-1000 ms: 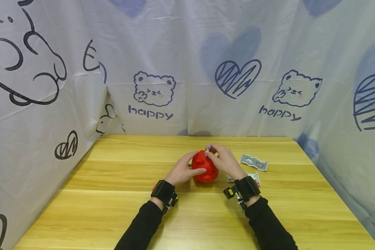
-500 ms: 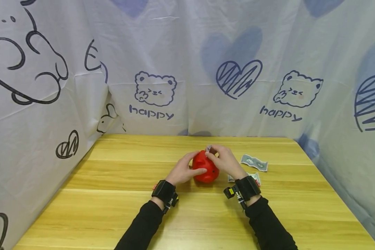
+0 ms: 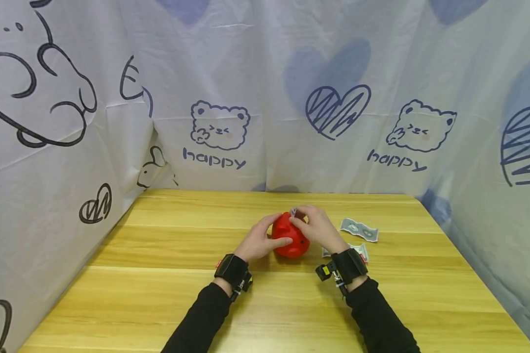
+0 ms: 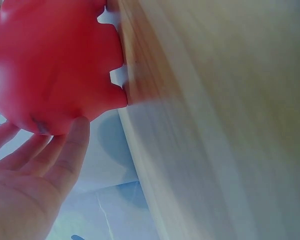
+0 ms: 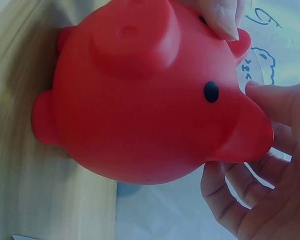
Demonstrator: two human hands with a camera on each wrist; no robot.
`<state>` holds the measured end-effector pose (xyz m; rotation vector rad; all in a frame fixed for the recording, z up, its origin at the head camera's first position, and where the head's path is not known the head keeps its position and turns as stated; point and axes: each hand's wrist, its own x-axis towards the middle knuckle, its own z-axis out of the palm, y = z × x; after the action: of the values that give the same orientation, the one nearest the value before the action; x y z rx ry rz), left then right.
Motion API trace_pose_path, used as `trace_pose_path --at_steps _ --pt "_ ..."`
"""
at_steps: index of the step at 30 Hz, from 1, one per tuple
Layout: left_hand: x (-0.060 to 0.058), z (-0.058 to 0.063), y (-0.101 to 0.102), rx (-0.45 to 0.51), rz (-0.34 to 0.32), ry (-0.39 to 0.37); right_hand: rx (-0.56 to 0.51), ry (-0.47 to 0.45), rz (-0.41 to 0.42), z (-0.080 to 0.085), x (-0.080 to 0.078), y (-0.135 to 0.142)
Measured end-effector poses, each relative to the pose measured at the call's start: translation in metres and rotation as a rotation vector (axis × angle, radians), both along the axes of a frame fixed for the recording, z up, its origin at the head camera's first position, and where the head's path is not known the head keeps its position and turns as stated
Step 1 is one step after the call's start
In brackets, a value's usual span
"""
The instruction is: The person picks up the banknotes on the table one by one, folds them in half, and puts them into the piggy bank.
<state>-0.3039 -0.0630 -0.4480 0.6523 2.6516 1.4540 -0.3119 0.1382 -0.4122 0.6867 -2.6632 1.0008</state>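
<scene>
A red piggy bank (image 3: 290,249) stands on the wooden table, its snout (image 5: 132,40) and black eye showing in the right wrist view. My left hand (image 3: 257,241) grips it from the left, thumb across the near side and fingers (image 4: 72,150) against its rump. At the top of the bank, my right hand (image 3: 320,228) pinches a small folded banknote (image 3: 293,212) between thumb and fingertips. The ear hides that note in the right wrist view, and the slot cannot be seen.
Two flat banknotes lie to the right: a farther one (image 3: 359,229) and a nearer one (image 3: 359,251) partly covered by my right wrist. White curtains (image 3: 265,147) printed with hearts and bears hang behind the table (image 3: 168,245) and along both sides.
The folded banknote has shifted slightly down and left with my right fingertips, toward the top of the piggy bank. My left hand and the bank have stayed in place.
</scene>
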Motion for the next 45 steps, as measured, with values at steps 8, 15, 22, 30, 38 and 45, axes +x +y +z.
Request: trace_pose_path --at_steps 8,15,22,30,38,45 --pt "-0.0007 -0.0003 0.0001 -0.014 0.003 0.007 0.013 -0.009 0.011 -0.0010 -0.0002 0.0009" --pt "-0.0015 -0.0016 0.0000 -0.013 0.003 0.017 0.015 -0.004 0.020 -0.0004 -0.0002 0.0006" --pt "-0.0016 -0.0025 0.0013 -0.005 0.007 0.004 -0.070 -0.066 0.011 0.0013 0.0018 0.0044" --pt "-0.0030 -0.0039 0.0010 0.012 0.000 -0.009 -0.106 -0.102 0.026 0.0030 0.0036 0.0093" --pt "-0.0014 -0.0029 0.0010 0.009 0.001 -0.008 -0.123 -0.117 0.050 0.0037 0.0046 0.0092" --pt "-0.0011 -0.0020 0.0034 -0.001 -0.006 0.013 -0.126 -0.121 0.041 0.0032 0.0032 0.0097"
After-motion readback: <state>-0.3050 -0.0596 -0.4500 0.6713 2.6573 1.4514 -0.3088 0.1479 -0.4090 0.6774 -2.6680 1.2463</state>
